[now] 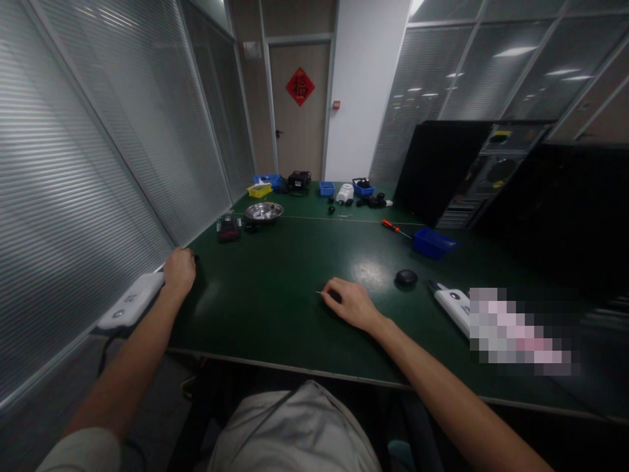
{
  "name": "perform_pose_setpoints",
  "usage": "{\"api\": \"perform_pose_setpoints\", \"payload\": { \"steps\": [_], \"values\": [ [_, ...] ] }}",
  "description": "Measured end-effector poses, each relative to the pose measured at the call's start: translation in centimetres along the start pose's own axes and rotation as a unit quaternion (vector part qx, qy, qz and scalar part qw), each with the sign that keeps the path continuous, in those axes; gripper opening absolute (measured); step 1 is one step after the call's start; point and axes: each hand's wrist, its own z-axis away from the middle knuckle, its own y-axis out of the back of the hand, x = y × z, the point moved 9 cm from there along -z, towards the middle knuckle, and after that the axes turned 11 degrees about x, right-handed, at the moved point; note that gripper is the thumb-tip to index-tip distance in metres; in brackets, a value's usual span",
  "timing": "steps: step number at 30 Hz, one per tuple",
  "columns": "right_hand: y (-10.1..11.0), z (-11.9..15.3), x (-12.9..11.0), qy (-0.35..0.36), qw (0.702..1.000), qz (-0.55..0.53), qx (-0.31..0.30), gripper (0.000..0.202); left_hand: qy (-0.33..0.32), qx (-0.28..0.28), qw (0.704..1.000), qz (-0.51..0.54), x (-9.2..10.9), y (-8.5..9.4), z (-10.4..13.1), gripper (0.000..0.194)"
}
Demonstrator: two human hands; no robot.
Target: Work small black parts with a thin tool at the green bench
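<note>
My right hand [348,301] is over the middle of the green table [255,288], its thumb and forefinger pinched on a small thin pale item [318,292] that points left. Its exact kind is too small to tell. At the table's left edge is my left hand [180,270], fingers curled and turned away, beside a white device [132,303]. A bit of something dark shows at its fingertips; what it is cannot be made out. A round black object [406,278] lies to the right of my right hand.
A metal bowl [264,212], a dark box [228,229] and a yellow tray [259,190] stand back left. Right are an orange screwdriver [390,226], a blue bin [434,243], a white device [457,308] and a computer case [437,170]. A white gadget [345,193] stands farther back.
</note>
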Motion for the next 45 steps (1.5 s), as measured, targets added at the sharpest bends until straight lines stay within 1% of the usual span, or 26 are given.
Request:
{"api": "perform_pose_setpoints", "payload": {
  "steps": [3,7,10,12,13,14,15,16,17,19,22,23,24,25,26,27,29,32,34,38,45],
  "values": [
    [-0.1,0.0,0.1,-0.002,1.0,0.001,-0.001,0.019,0.013,0.022,0.999,-0.035,-0.5,0.0,-0.3,0.037],
    [-0.1,0.0,0.2,-0.005,1.0,0.004,-0.004,0.017,0.018,0.021,0.999,-0.037,-1.0,-0.4,-0.5,0.036],
    [0.1,0.0,0.1,-0.01,1.0,0.002,-0.009,0.018,0.027,0.032,0.999,-0.014,-1.8,-0.4,-0.8,0.033],
    [0.2,0.0,-0.1,-0.012,1.0,0.003,-0.011,0.019,0.033,0.029,0.999,0.018,-2.0,-0.5,-1.0,0.03],
    [0.3,0.0,-0.1,-0.012,1.0,0.005,-0.011,0.019,0.034,0.019,0.998,0.045,-1.8,-0.6,-1.1,0.028],
    [0.3,0.0,-0.2,-0.011,1.0,0.009,-0.008,0.019,0.032,0.002,0.996,0.079,-1.1,-0.9,-1.1,0.027],
    [0.3,0.0,-0.2,-0.011,1.0,0.014,-0.007,0.019,0.021,-0.02,0.992,0.121,0.1,-1.1,-0.9,0.025],
    [0.3,0.0,-0.2,-0.011,1.0,0.019,-0.006,0.019,-0.002,-0.046,0.985,0.166,2.1,-1.2,-0.5,0.024],
    [0.3,0.0,-0.1,-0.011,1.0,0.025,-0.007,0.019,-0.034,-0.072,0.974,0.213,4.6,-1.3,0.2,0.024],
    [0.2,0.1,-0.1,-0.011,0.999,0.036,-0.007,0.019,-0.128,-0.124,0.937,0.301,11.1,-0.7,2.7,0.027],
    [0.1,0.1,-0.1,-0.01,0.999,0.044,-0.008,0.019,-0.242,-0.202,0.859,0.402,21.3,0.6,8.1,0.03],
    [0.2,0.1,-0.1,-0.011,0.999,0.045,-0.008,0.019,-0.271,-0.21,0.836,0.429,24.1,1.3,9.8,0.029],
    [0.2,0.1,-0.1,-0.013,0.999,0.047,-0.008,0.019,-0.293,-0.219,0.816,0.447,26.5,1.8,11.2,0.027],
    [0.2,0.1,-0.1,-0.014,0.999,0.049,-0.008,0.019,-0.309,-0.224,0.802,0.459,28.3,2.3,12.4,0.025],
    [0.2,0.1,-0.1,-0.016,0.998,0.053,-0.006,0.019,-0.318,-0.224,0.795,0.465,29.6,2.6,13.2,0.024],
    [0.3,0.1,-0.1,-0.017,0.998,0.055,-0.005,0.019,-0.322,-0.221,0.793,0.467,30.3,2.8,13.7,0.024],
    [0.2,0.1,0.0,-0.017,0.998,0.058,-0.004,0.018,-0.318,-0.207,0.799,0.467,30.6,3.1,14.0,0.027],
    [0.1,0.1,0.2,-0.02,0.998,0.058,-0.006,0.018,-0.315,-0.186,0.807,0.464,29.9,3.0,13.8,0.037],
    [0.0,0.1,0.4,-0.023,0.998,0.061,-0.007,0.018,-0.324,-0.182,0.807,0.458,29.8,2.9,13.8,0.035],
    [0.0,0.1,0.5,-0.026,0.997,0.068,-0.002,0.019,-0.334,-0.186,0.8,0.462,30.1,3.0,14.1,0.029],
    [-0.2,0.2,0.1,-0.013,0.998,0.065,-0.006,0.019,-0.322,-0.196,0.789,0.485,30.1,3.6,14.3,0.024]
  ]
}}
